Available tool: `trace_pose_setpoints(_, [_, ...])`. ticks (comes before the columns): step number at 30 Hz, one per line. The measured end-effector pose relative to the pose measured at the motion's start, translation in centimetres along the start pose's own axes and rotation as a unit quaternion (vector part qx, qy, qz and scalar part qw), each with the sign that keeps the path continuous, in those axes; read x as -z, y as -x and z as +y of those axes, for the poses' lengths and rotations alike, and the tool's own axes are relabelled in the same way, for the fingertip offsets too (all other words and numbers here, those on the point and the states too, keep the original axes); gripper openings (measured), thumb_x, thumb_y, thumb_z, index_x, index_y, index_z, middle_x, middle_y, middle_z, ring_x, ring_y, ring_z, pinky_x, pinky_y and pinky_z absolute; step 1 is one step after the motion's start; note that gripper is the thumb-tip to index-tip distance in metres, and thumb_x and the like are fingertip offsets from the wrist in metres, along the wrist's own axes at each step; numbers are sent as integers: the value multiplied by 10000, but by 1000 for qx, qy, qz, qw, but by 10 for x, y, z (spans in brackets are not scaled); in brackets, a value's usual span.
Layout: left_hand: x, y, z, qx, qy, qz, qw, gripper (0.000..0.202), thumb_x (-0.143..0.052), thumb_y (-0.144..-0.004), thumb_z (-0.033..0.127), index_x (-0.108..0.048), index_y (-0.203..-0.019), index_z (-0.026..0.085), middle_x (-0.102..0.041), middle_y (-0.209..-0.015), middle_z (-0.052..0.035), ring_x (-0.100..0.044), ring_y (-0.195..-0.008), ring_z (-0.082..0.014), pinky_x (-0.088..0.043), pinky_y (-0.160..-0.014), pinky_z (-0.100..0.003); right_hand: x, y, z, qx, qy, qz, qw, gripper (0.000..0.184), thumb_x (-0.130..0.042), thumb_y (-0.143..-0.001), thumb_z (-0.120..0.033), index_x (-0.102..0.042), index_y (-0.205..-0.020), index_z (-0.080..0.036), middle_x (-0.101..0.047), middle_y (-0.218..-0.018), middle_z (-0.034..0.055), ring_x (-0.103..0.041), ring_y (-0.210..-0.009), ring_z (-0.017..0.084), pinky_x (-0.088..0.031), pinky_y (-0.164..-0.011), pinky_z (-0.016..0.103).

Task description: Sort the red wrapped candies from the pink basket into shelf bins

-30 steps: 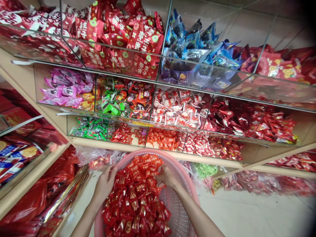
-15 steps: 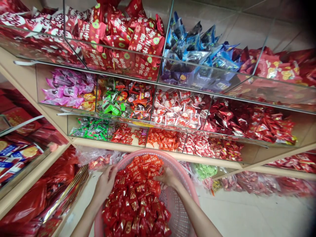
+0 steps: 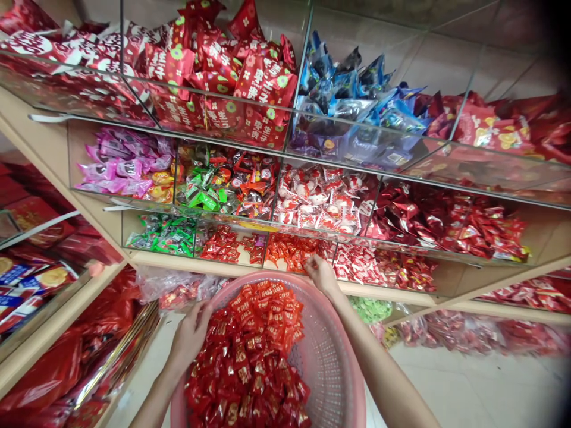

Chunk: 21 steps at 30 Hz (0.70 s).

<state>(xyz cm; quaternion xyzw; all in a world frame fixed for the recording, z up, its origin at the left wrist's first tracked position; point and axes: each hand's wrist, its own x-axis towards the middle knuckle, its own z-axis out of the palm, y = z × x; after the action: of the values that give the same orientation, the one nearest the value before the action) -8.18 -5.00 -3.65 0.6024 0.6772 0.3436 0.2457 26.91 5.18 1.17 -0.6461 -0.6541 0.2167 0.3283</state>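
A pink plastic basket (image 3: 352, 356) stands before me, its left and middle filled with wrapped candies. Dark red candies (image 3: 243, 374) lie nearest me, and brighter orange-red candies (image 3: 267, 312) form a heap at the far side. My left hand (image 3: 193, 330) grips the basket's left rim, fingers bent over it. Beyond the far rim, my right hand (image 3: 320, 273) is at the front of a bottom-shelf compartment with orange-red candies (image 3: 288, 249). Its fingers are curled in against these candies; whether any are inside the hand is hidden.
Wooden shelving with clear dividers holds purple candies (image 3: 129, 166), green candies (image 3: 163, 232), white-and-red candies (image 3: 321, 199) and large red bags (image 3: 263, 80). The shelf's front edge (image 3: 379, 291) runs just behind the basket. Plastic bags of candy (image 3: 473, 330) lie below, on the right.
My right hand has moved from the orange-red candies in the basket up and right, over the rim to the shelf compartment. My left hand stays at the rim.
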Motion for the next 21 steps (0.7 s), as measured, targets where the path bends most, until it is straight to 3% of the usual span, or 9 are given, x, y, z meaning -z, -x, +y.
trace_pose_setpoints(2, [-1,0,-1,3,2,3,1000,367,-386,-828,486,-572,-999,221,-674,-1002,-39,-623,-955,-193,-476,-850,-312,6,-19,1,21,117,13,993,175,-489,-742,-122,-550,-894,-184,-630,-916,82,-588,-831,187,-401,-705,269])
trace_pose_setpoints(5, [-1,0,-2,7,5,0,1000,367,-385,-829,481,-568,-1000,212,-672,-1014,-44,-618,-973,-193,-473,-859,-310,5,-36,0,17,240,-36,970,363,-451,-727,-24,-540,-1051,-162,-575,-1110,146,-563,-975,214,-381,-779,280])
trace_pose_setpoints(9, [-1,0,-5,6,10,-8,1000,366,-383,-835,474,-560,-1021,213,-674,-1019,-48,-619,-968,-193,-471,-860,-315,-1,-45,-2,-6,338,-90,937,419,-424,-753,-1,-515,-1128,-164,-566,-1123,160,-579,-957,225,-384,-769,296])
trace_pose_setpoints(14, [-1,-1,-4,2,-1,-2,1000,369,-380,-835,474,-564,-1016,210,-682,-1006,-48,-626,-960,-194,-482,-834,-306,-4,-45,-2,-7,397,-97,913,397,-405,-791,-19,-489,-1154,-157,-555,-1133,142,-577,-959,207,-394,-743,271])
trace_pose_setpoints(21, [0,-1,-3,4,-1,-5,1000,362,-382,-838,465,-561,-1029,216,-678,-1021,-38,-622,-966,-181,-482,-826,-289,-1,-40,-4,5,408,-77,910,350,-389,-817,-58,-517,-1120,-176,-553,-1112,122,-571,-934,184,-380,-708,242])
